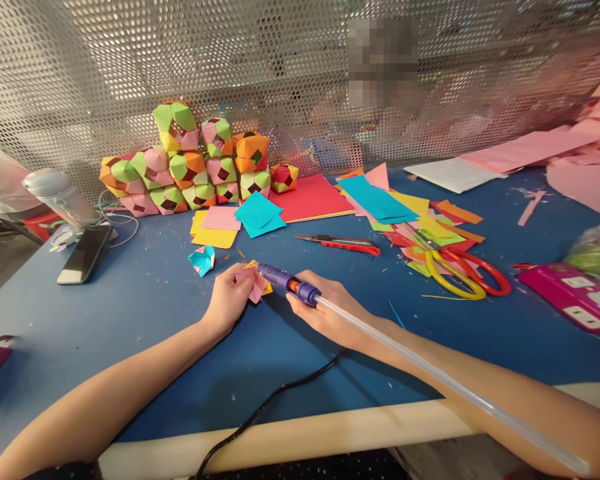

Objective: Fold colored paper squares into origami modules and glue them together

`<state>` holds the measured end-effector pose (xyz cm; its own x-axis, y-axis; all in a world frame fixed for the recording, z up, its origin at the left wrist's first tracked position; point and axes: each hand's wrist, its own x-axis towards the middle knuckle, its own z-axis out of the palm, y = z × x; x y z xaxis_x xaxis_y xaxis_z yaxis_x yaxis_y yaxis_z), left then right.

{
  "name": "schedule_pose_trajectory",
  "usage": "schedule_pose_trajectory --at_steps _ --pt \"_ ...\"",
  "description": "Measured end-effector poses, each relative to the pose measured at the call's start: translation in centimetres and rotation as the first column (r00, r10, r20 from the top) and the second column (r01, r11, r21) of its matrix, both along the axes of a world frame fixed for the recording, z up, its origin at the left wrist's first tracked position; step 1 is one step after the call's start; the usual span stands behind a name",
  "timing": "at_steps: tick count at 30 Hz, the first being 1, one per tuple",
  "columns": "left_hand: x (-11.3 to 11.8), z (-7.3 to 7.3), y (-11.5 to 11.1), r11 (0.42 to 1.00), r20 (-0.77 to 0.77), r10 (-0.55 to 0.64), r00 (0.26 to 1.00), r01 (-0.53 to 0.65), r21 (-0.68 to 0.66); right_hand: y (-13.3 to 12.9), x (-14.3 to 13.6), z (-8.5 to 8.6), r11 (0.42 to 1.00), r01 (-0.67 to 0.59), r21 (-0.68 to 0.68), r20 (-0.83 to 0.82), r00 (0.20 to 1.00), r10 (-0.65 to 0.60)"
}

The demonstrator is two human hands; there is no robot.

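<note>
My left hand (226, 297) pinches a small folded piece of pink and yellow paper (255, 283) above the blue table (170, 360). My right hand (330, 307) is wrapped round a purple glue gun (283, 278), whose tip points left and meets the edge of the folded paper. A long clear glue stick (430, 373) runs from the back of the gun over my right forearm. Just beyond my left hand lies a small blue folded piece (201, 261). Blue paper squares (260, 213) rest behind it, beside pink and yellow ones (215, 237).
Folded paper balls (187, 170) are stacked at the back left, near a phone (85, 253) and a white bottle (60, 197). A red cutter (337, 245), scissors (467, 272), paper scraps (450, 230) and a magenta power strip (570, 297) lie rightward. A black cord (280, 393) crosses the front edge.
</note>
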<state>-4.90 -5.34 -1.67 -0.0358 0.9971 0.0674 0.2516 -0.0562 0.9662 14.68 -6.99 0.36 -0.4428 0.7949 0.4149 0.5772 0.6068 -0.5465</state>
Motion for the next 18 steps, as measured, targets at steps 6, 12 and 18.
schedule_pose_trajectory --at_steps 6,12,18 --pt "-0.03 -0.03 -0.08 1.000 -0.027 0.002 1.000 -0.002 -0.002 -0.01 -0.03 0.08 1.000 0.021 0.015 -0.008 1.000 -0.021" --pt "0.00 0.11 -0.06 1.000 -0.031 -0.005 0.999 0.005 -0.003 0.10 -0.13 0.09 1.000 -0.010 0.027 -0.021 1.000 0.011" --pt "0.18 0.32 -0.12 1.000 -0.036 -0.012 0.999 0.012 0.003 0.06 -0.30 0.25 1.000 -0.025 -0.010 -0.030 0.999 0.024"
